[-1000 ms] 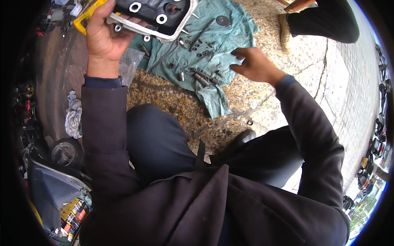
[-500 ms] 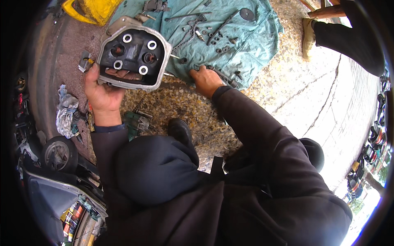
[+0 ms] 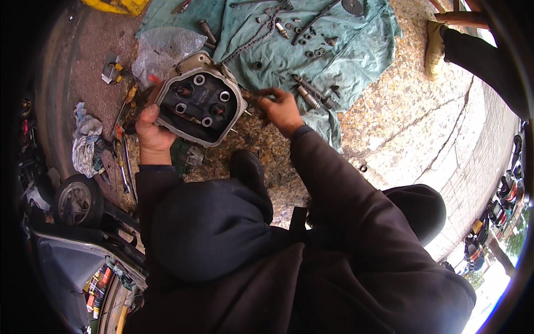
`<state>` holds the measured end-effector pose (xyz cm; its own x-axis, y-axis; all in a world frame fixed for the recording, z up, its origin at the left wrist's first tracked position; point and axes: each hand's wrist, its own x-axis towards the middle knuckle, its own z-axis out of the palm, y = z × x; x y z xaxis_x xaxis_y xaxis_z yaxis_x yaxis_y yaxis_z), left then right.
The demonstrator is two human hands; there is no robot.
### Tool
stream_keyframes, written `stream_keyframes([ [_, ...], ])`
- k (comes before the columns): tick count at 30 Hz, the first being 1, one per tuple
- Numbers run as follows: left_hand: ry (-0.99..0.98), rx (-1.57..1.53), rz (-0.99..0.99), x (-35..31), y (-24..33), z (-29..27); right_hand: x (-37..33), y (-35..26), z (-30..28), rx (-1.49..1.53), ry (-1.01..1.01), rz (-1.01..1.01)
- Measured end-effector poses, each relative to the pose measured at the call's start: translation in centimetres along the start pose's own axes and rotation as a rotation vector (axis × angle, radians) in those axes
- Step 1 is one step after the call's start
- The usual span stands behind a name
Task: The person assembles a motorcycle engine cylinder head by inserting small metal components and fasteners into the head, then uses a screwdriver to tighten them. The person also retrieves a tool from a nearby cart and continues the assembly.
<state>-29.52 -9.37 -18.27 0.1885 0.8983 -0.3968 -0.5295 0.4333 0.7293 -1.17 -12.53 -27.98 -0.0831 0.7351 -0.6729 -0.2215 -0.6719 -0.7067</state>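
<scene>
- Head view: the left hand [image 3: 150, 131] grips an engine cylinder head [image 3: 199, 106], a grey metal casting with a dark inner face and four ringed round openings, by its lower left edge, thumb laid over the rim. The casting is held up off the ground, tilted, its open face toward the camera.
- The right hand [image 3: 281, 108] is just right of the casting, fingers pinched shut on a small dark part [image 3: 262, 94] at the casting's right edge; what the part is cannot be told.
- Beyond both hands a teal cloth [image 3: 356, 55] is spread on the speckled stone floor [image 3: 400, 133]. The casting overlaps the cloth's lower left edge.
- On the cloth lie small metal parts: a chain [image 3: 250, 42] toward its left side, washers [image 3: 317, 53] near the middle, and bolts [image 3: 308, 92] near its lower edge, just beside the right hand.
- A clear plastic bag [image 3: 164, 47] lies off the cloth's left edge.
- A crumpled rag [image 3: 86, 139] and hand tools [image 3: 125, 161] lie on the floor left of the left hand.
- Another person's shoe [image 3: 436, 50] stands by the cloth's right edge.
</scene>
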Motion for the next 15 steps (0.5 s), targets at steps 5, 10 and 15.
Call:
stream_keyframes([
  [5, -0.006, 0.028, -0.038, 0.5, -0.8, 0.5, 2.3, -2.2, -1.8, 0.071, 0.138, -0.020],
  [10, -0.044, -0.001, -0.062, 0.8, -1.2, 0.8, 1.8, -2.9, -2.0, -0.274, 0.292, -0.178],
  [15, -0.027, -0.009, -0.067, 0.9, -1.3, 0.8, 2.9, -5.9, -1.1, -0.987, 0.226, -0.548],
])
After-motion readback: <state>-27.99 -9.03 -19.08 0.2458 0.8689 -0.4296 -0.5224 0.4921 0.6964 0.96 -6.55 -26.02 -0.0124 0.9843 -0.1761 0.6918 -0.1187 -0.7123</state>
